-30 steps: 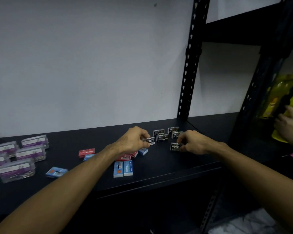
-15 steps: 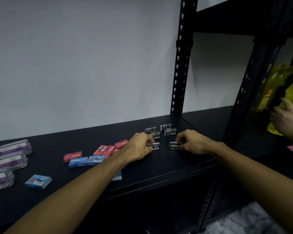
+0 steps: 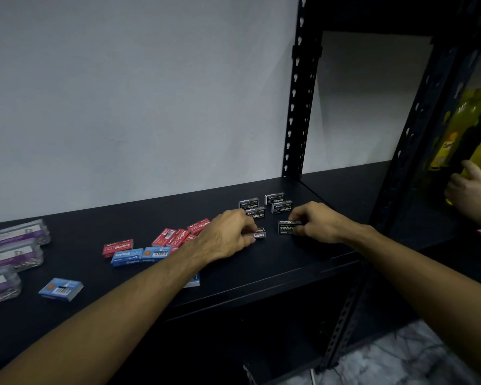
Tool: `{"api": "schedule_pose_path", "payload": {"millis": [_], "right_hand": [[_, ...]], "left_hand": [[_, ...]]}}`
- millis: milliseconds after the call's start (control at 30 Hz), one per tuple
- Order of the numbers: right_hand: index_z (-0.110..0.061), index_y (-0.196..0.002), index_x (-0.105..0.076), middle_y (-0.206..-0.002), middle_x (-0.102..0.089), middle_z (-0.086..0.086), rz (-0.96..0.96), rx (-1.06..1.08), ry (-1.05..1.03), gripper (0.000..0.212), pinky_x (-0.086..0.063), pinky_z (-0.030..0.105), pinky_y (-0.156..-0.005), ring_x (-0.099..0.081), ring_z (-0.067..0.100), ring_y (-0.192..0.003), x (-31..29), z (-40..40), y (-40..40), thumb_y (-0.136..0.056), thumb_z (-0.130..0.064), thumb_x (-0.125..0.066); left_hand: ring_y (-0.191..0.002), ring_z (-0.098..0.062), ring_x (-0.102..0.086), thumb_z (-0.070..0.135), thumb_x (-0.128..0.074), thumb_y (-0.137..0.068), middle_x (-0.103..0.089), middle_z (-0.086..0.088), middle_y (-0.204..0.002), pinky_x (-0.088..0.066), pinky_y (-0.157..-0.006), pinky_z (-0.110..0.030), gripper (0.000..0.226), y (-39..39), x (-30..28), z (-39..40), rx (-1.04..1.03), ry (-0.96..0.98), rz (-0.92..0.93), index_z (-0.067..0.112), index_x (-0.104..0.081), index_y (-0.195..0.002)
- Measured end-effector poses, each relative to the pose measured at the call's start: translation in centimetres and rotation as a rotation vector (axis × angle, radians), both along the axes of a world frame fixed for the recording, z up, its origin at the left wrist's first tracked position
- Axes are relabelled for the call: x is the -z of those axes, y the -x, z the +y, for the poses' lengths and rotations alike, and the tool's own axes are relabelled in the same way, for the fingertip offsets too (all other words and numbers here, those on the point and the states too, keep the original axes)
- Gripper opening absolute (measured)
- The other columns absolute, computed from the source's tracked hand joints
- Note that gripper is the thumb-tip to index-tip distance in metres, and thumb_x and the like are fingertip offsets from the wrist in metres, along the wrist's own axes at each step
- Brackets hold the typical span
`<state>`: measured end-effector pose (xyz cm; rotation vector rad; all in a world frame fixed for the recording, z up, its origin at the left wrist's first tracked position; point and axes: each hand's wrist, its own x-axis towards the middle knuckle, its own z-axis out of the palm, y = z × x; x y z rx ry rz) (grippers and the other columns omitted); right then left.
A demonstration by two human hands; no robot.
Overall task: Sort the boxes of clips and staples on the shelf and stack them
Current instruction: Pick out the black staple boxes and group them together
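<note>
Left hand [image 3: 228, 236] and right hand [image 3: 315, 222] each seemingly pinch a black staple box [image 3: 257, 234]; stacking could topple the cluster [image 3: 282, 207] at 12 o'clock

Dim storeroom, black metal shelving against a pale wall

A plain grey-white wall [image 3: 139, 101] backs the matte black shelf [image 3: 139, 218]; a perforated black upright [image 3: 299, 107] rises behind, marbled floor [image 3: 395, 362] shows below right.

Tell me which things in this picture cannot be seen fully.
- Blue box, head view: mostly hidden under the left forearm.
- Clip boxes, head view: cut off by the left edge.
- Black box: partly covered by the left hand.
- Small print on the boxes: too small to read.
</note>
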<state>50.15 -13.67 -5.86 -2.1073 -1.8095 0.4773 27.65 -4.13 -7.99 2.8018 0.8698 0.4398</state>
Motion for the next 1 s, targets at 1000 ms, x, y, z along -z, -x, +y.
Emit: {"api": "schedule_pose_path", "payload": {"millis": [1000], "right_hand": [[-0.025,-0.086,-0.071,-0.084,-0.072,-0.003,0.069,0.064,-0.062,0.006,-0.053,0.031,-0.07,-0.066,0.014,-0.077,-0.8,0.1,-0.1,-0.084,-0.02,-0.072]], "left_hand": [[-0.069,-0.005,-0.051,0.024,-0.082,-0.077,-0.059,0.003,-0.094,-0.042,-0.061,-0.02,0.03,-0.2,-0.2,0.3,-0.04,0.239,-0.153,0.019,-0.06,-0.098]]}}
